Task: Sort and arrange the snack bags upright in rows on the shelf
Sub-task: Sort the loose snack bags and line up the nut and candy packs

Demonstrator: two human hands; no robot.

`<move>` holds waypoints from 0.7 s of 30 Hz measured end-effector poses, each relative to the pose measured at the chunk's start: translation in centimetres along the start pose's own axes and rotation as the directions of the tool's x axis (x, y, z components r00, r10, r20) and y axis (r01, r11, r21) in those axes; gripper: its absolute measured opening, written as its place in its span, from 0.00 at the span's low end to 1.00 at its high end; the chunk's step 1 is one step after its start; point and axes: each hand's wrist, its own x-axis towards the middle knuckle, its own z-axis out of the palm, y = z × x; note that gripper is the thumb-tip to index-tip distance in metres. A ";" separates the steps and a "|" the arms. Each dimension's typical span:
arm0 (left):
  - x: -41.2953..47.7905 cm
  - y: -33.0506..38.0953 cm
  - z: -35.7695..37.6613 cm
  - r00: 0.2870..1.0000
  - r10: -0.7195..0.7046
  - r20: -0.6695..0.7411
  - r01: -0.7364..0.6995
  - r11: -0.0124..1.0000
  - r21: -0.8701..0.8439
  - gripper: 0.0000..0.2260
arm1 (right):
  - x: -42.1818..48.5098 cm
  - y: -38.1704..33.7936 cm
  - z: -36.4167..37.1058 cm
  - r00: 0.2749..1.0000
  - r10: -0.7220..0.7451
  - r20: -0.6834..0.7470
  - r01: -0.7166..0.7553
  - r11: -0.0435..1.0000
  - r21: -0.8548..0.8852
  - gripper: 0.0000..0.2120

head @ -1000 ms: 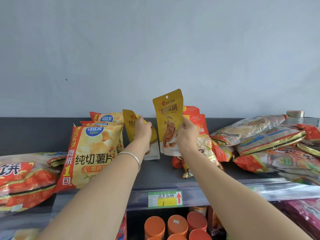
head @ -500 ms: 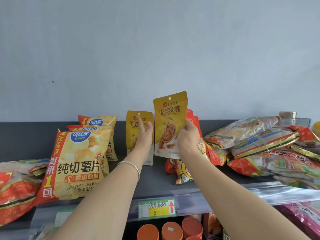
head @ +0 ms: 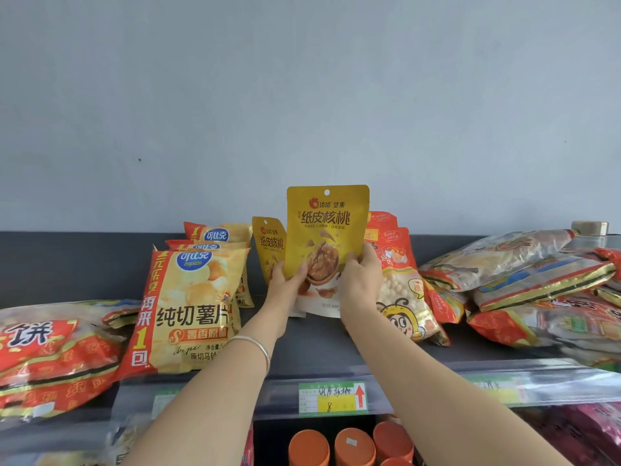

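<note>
Two hands grip the walnut bag (head: pixel 327 227) by its lower edges in the head view, left hand (head: pixel 285 284) and right hand (head: pixel 361 284) either side, keeping it upright over the shelf (head: pixel 319 341). Just behind the left hand stands a second bag (head: pixel 268 242), probably the row's start.

Your left hand (head: pixel 285 283) has left the rear walnut pouch (head: pixel 268 243) and now grips the front walnut pouch (head: pixel 327 227) alongside your right hand (head: pixel 361 280), centre frame.
</note>
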 end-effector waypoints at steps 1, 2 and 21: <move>0.2 -0.2 -0.2 1.000 -0.014 0.005 0.014 1.000 0.004 0.27 | -0.2 0.1 0.2 1.000 -0.018 -0.001 0.018 1.000 0.009 0.14; 0.4 -0.4 -0.4 1.000 -0.022 0.006 0.022 0.999 0.031 0.25 | -0.4 0.2 0.4 0.999 -0.033 0.006 0.033 0.999 0.008 0.14; 2.0 -1.5 1.2 0.947 -0.314 -0.063 0.305 0.945 -0.119 0.25 | 1.6 2.6 0.4 0.999 -0.050 0.010 0.051 0.993 -0.107 0.14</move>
